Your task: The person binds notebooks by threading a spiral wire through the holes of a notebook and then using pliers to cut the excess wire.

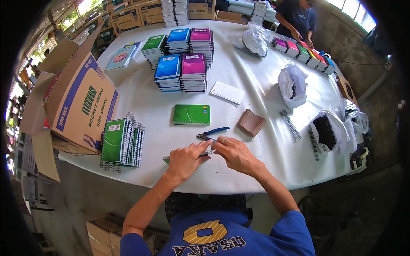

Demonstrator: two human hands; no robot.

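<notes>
My left hand (185,161) is closed on a small green notebook (166,160) at the table's near edge, covering most of it. My right hand (235,156) pinches a thin wire spiral (249,140) at the notebook's right end; the fingertips hide how far the wire runs through the holes. Just beyond my hands lie blue-handled cutting pliers (220,130). Farther off, a green notebook (191,115) rests flat, with a brown curved pad (251,123) to its right. A white punched sheet block (227,93) lies behind them.
Spiral-bound green notebooks (121,141) stand stacked beside a large open carton (81,104) at left. Blue, purple and green notebook stacks (181,72) fill the far middle. Plastic bags (292,85) and loose spirals (290,125) lie right. A co-worker (297,19) handles notebooks at far right.
</notes>
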